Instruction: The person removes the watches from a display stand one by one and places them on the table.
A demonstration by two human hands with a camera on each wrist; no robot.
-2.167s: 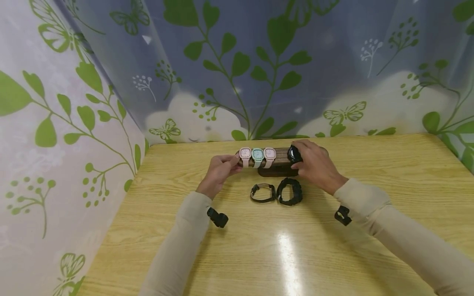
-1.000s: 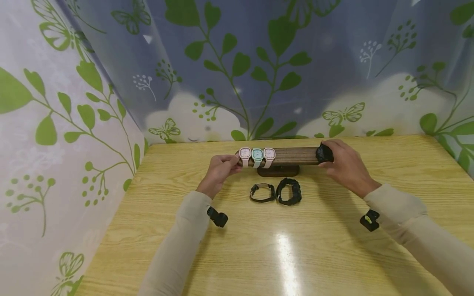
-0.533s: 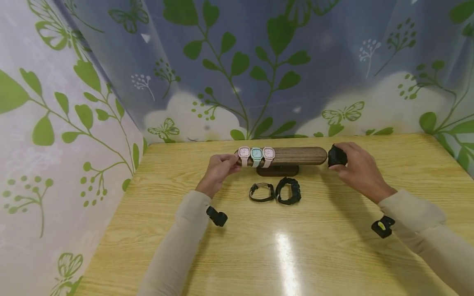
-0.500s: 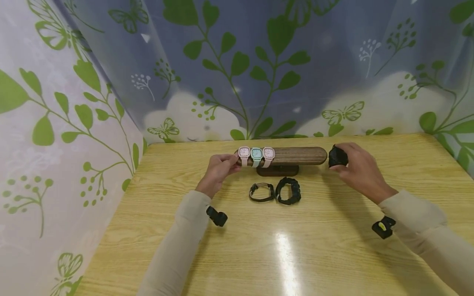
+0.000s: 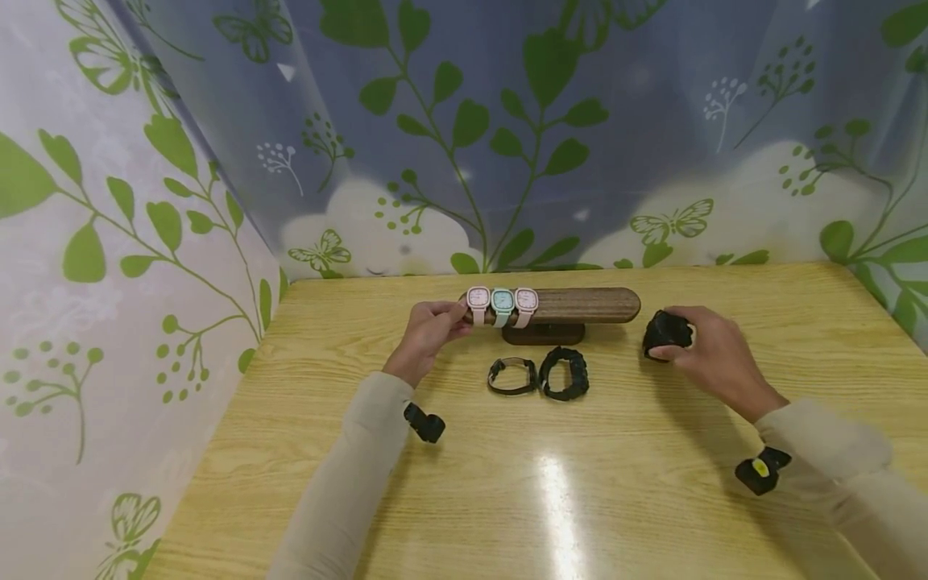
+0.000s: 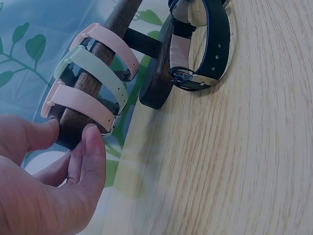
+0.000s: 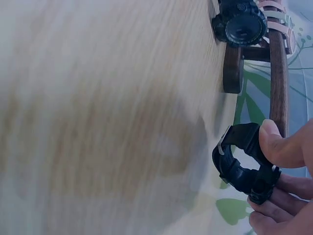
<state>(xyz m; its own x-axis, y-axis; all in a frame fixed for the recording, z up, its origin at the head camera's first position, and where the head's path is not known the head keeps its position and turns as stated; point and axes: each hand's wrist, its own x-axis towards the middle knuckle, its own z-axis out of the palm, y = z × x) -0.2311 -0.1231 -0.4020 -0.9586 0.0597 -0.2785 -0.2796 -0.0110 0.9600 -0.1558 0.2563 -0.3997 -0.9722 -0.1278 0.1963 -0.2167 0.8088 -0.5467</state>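
Observation:
A dark wooden bar stand (image 5: 587, 306) carries three watches at its left part: a pink watch (image 5: 478, 299), a mint green watch (image 5: 503, 301) and another pink watch (image 5: 526, 300). My left hand (image 5: 428, 338) grips the bar's left end; in the left wrist view its thumb and fingertips (image 6: 93, 142) pinch that end beside a pink strap (image 6: 83, 102). My right hand (image 5: 718, 350) holds a black watch (image 5: 665, 334) off the bar's right end. In the right wrist view this watch (image 7: 239, 174) is a closed loop between thumb and fingers.
On the wooden table (image 5: 471, 483), in front of the stand's base (image 5: 544, 334), lie a thin black watch (image 5: 513, 392) and a thicker black watch (image 5: 578, 374), side by side. A patterned curtain (image 5: 464, 161) hangs behind the table and another stretch (image 5: 109, 282) at the left.
My right hand has slid the black watch rightward along the bar and off its end, then moved it slightly down and nearer. My left hand has stayed on the bar's left end.

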